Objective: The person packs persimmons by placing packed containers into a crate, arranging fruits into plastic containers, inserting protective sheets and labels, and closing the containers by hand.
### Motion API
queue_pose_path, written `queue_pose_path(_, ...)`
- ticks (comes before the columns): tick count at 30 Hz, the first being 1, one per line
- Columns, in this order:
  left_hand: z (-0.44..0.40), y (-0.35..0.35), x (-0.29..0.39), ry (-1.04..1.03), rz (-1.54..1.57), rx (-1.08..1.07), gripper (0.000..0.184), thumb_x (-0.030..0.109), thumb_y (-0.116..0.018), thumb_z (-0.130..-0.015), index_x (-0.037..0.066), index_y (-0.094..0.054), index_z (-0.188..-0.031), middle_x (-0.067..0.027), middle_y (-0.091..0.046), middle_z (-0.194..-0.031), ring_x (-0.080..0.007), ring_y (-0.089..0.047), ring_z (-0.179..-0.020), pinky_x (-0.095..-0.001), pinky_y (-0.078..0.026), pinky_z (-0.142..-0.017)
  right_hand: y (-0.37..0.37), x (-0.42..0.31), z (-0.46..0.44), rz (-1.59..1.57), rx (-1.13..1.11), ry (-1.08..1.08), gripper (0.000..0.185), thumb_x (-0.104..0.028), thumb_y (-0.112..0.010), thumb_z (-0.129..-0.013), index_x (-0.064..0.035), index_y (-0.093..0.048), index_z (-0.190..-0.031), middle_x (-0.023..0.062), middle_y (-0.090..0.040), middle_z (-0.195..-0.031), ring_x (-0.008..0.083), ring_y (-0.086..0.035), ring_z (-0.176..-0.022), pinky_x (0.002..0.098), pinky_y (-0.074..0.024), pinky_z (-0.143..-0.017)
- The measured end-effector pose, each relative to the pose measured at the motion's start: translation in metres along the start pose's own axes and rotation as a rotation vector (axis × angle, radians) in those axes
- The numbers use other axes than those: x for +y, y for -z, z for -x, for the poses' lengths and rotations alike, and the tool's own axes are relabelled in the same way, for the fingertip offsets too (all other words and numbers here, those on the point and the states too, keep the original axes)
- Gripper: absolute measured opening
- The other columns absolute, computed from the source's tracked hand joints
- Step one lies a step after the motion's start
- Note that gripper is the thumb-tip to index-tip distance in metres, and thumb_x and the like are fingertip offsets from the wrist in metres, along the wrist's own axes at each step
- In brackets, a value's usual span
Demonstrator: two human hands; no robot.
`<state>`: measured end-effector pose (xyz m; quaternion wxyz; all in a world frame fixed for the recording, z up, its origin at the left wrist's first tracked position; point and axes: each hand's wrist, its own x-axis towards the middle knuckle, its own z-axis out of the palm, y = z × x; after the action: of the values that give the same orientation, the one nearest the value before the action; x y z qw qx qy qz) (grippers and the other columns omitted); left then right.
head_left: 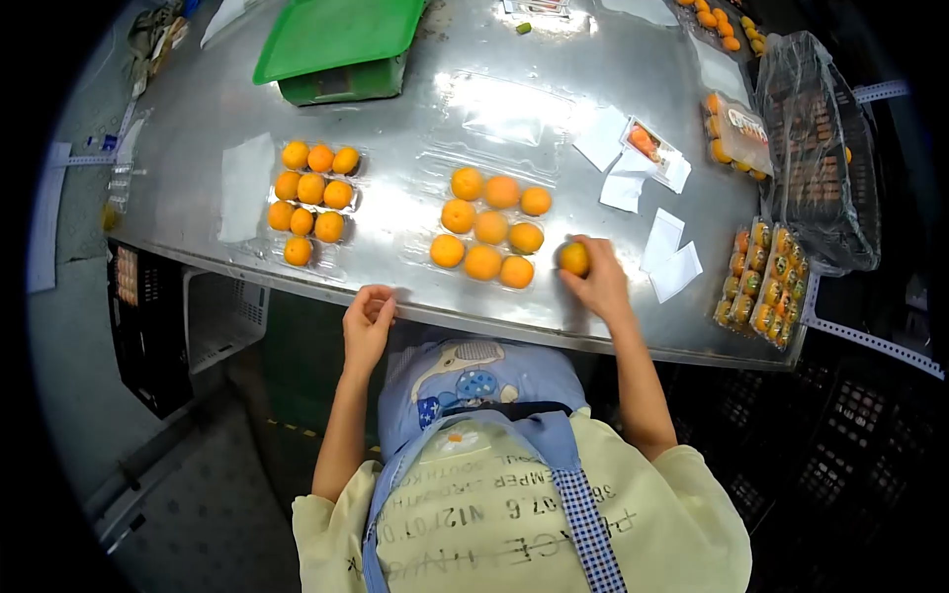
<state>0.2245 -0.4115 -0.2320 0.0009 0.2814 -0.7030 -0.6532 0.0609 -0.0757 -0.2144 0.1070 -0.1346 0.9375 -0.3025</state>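
Note:
My right hand (pixel 601 282) has its fingers and thumb closed around a greenish-yellow orange (pixel 573 259) just above the metal table. Left of it, a clear plastic tray (pixel 410 247) holds several oranges (pixel 491 227) in rows. My left hand (pixel 367 321) is at the table's front edge, fingers loosely curled and thumb apart, with nothing visible in it. Another clear tray (pixel 328 267) of oranges (pixel 310 188) lies farther left, beyond that hand.
A green tray (pixel 341 38) lies on a green box (pixel 346 84) at the back. White paper slips (pixel 677 272) and a printed label (pixel 645 140) lie to the right. Filled fruit packs (pixel 781 287) stand near the right edge, beside a plastic-lined crate (pixel 816 148).

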Motion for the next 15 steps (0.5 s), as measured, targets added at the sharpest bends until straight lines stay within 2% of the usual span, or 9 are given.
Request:
queue_pose_path(2, -0.027, 0.006, 0.009, 0.000, -0.006, -0.012, 0.014, 0.006, -0.059, -0.089, 0.002, -0.059, -0.103, -0.0018, -0.061, -0.080, -0.0068, -0.057, -0.067, -0.0204, -0.046, -0.056, 0.004, 0.004, 0.003, 0.075, 0.139, -0.108, 0.053, -0.022, -0.074, -0.071, -0.0102, -0.055, -0.119, 0.0130, -0.055, -0.111, 0.0333, -0.057, -0.100, 0.0406, -0.0489, -0.083)
queue_pose_path(5, -0.057, 0.020, 0.031, 0.110, -0.131, -0.145, 0.020, 0.012, -0.061, -0.088, 0.002, -0.059, -0.105, -0.0032, -0.062, -0.080, -0.0082, -0.057, -0.064, -0.0219, -0.047, -0.055, -0.002, 0.018, 0.009, 0.136, 0.232, -0.210, 0.057, -0.023, -0.076, -0.072, -0.0069, -0.054, -0.121, 0.0139, -0.057, -0.111, 0.0302, -0.059, -0.098, 0.0379, -0.0504, -0.080)
queue_pose_path(8, -0.083, 0.033, 0.026, 0.071, -0.187, -0.229, 0.021, 0.014, -0.062, -0.087, 0.004, -0.060, -0.106, -0.0036, -0.064, -0.082, -0.0090, -0.058, -0.064, -0.0230, -0.047, -0.055, -0.001, -0.006, 0.012, -0.252, 0.282, -0.345, 0.060, -0.022, -0.078, -0.074, -0.0041, -0.051, -0.125, 0.0129, -0.059, -0.111, 0.0230, -0.060, -0.096, 0.0331, -0.0515, -0.074)
queue_pose_path(9, -0.089, 0.032, 0.028, 0.037, -0.223, -0.235, 0.021, 0.014, -0.062, -0.087, 0.004, -0.060, -0.106, -0.0030, -0.064, -0.082, -0.0091, -0.058, -0.064, -0.0231, -0.047, -0.056, -0.009, -0.008, 0.012, -0.548, 0.274, -0.332, 0.061, -0.017, -0.078, -0.075, -0.0020, -0.048, -0.126, 0.0109, -0.059, -0.111, 0.0168, -0.059, -0.096, 0.0286, -0.0516, -0.072)
queue_pose_path(10, -0.092, 0.028, 0.032, 0.005, -0.256, -0.249, 0.021, 0.014, -0.063, -0.087, 0.004, -0.060, -0.106, -0.0025, -0.064, -0.082, -0.0093, -0.058, -0.065, -0.0231, -0.047, -0.056, -0.011, -0.026, 0.010, -0.732, 0.256, -0.330, 0.061, -0.011, -0.077, -0.076, -0.0016, -0.047, -0.128, 0.0079, -0.059, -0.112, 0.0154, -0.058, -0.098, 0.0269, -0.0509, -0.077)
queue_pose_path(12, -0.094, 0.021, 0.053, -0.084, -0.224, -0.290, 0.021, 0.013, -0.062, -0.087, 0.005, -0.060, -0.107, -0.0018, -0.064, -0.088, -0.0093, -0.058, -0.073, -0.0227, -0.047, -0.061, -0.012, -0.077, 0.004, -0.902, 0.253, -0.249, 0.060, -0.007, -0.076, -0.076, -0.0018, -0.047, -0.128, 0.0076, -0.059, -0.112, 0.0152, -0.058, -0.099, 0.0279, -0.0497, -0.083)
queue_pose_path(14, -0.094, 0.014, 0.073, -0.084, -0.089, -0.377, 0.021, 0.013, -0.062, -0.088, 0.005, -0.059, -0.107, -0.0026, -0.064, -0.093, -0.0093, -0.058, -0.076, -0.0224, -0.048, -0.063, -0.018, -0.114, 0.000, -0.842, 0.199, -0.128, 0.061, -0.006, -0.076, -0.075, -0.0025, -0.048, -0.129, 0.0071, -0.058, -0.113, 0.0150, -0.058, -0.101, 0.0289, -0.0489, -0.086)
queue_pose_path(15, -0.091, 0.008, 0.089, -0.028, -0.008, -0.493, 0.025, 0.012, -0.062, -0.089, 0.004, -0.057, -0.111, -0.0045, -0.063, -0.100, -0.0097, -0.058, -0.079, -0.0228, -0.049, -0.067, -0.020, -0.132, -0.002, -0.815, 0.163, -0.065, 0.061, -0.005, -0.075, -0.075, -0.0028, -0.048, -0.129, 0.0069, -0.058, -0.113, 0.0149, -0.057, -0.102, 0.0294, -0.0485, -0.087)
